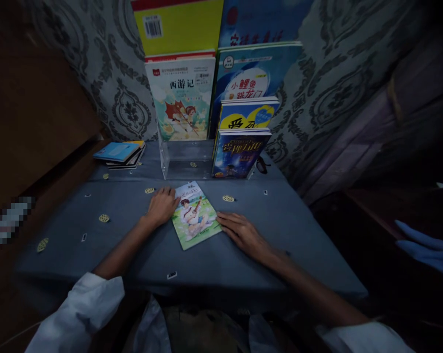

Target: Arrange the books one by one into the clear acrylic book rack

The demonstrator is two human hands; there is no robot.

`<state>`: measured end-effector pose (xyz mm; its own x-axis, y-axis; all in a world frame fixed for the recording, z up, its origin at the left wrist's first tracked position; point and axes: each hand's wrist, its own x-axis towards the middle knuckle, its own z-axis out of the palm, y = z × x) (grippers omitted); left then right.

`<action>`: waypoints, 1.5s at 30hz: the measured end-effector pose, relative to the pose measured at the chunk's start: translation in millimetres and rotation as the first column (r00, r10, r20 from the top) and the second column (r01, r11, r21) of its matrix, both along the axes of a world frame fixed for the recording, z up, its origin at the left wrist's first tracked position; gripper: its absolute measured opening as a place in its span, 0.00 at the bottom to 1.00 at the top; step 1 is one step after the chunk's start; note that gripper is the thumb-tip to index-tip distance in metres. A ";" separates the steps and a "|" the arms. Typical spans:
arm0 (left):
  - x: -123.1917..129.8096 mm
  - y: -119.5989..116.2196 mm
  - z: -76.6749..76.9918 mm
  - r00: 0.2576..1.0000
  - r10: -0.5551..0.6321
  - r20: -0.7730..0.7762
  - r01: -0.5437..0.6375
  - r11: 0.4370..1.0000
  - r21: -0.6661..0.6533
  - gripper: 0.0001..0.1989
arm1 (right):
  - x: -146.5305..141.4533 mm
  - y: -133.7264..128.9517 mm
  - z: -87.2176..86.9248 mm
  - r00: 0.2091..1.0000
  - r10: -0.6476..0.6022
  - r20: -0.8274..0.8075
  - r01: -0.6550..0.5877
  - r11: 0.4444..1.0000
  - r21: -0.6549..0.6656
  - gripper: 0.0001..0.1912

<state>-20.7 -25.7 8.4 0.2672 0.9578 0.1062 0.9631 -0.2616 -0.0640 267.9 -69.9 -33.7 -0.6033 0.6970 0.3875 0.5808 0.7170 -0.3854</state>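
A thin green book (pixel 196 215) lies at a slant on the grey-blue tablecloth (pixel 133 255). Its cover shows a seated figure playing a stringed instrument. My left hand (pixel 162 205) rests at the book's upper left edge, fingers stretched forward over the cloth and lightly bent, the thumb side touching the book. At the right edge, my right hand (pixel 243 233) lies low with its fingers extended and their tips against the cover's side. Neither hand is wrapped round the book. The undersides of both hands are hidden.
Behind stands a clear acrylic book rack (pixel 164 159) with several books, including a white-green one (pixel 184 98) and a dark blue one (pixel 241 153). A small pile of books (pixel 120 152) sits at back left. Dark glasses (pixel 261 165) lie beside the rack. A blue glove-like shape (pixel 427 247) shows at right.
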 end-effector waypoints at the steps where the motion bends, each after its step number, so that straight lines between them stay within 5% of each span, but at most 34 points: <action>1: 0.2 -5.4 1.5 0.999 0.023 -0.031 -0.023 1.000 0.010 0.17 | -0.1 3.7 0.6 1.000 0.000 -0.002 0.000 1.000 0.004 0.18; 8: 5.6 -16.1 3.0 0.995 0.066 -0.078 -0.064 0.998 0.022 0.17 | -20.8 23.1 2.8 0.999 -0.023 0.022 0.023 1.000 0.011 0.17; 17: 5.9 -7.3 -10.7 0.993 0.078 0.086 -0.079 0.997 -0.002 0.17 | -44.5 56.4 0.0 0.999 0.004 -0.039 -0.005 1.000 -0.022 0.19; 24: -5.8 6.1 -25.0 0.980 -0.056 0.190 0.052 0.998 0.028 0.19 | -55.3 64.6 3.5 0.989 -0.045 -0.141 0.034 0.996 -0.078 0.15; 33: -21.4 33.5 -12.6 0.964 -0.225 0.145 0.221 0.974 0.040 0.18 | -54.2 52.1 12.1 0.968 -0.083 -0.237 0.052 0.989 -0.138 0.14; 40: -3.3 29.5 -9.5 0.992 -0.121 0.021 0.120 0.993 0.014 0.13 | -54.6 53.6 10.4 0.966 -0.105 -0.234 0.075 0.988 -0.134 0.14; 45: 22.6 31.2 -11.1 0.992 0.012 0.123 -0.009 1.000 -0.017 0.14 | -54.4 57.0 3.8 0.982 -0.058 -0.179 0.041 0.994 -0.101 0.13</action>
<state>1.9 5.5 -2.7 0.2429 0.9624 0.1218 0.9660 -0.2514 0.0600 213.5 -12.9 -29.8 -0.4931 0.7635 0.4170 0.5288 0.6437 -0.5532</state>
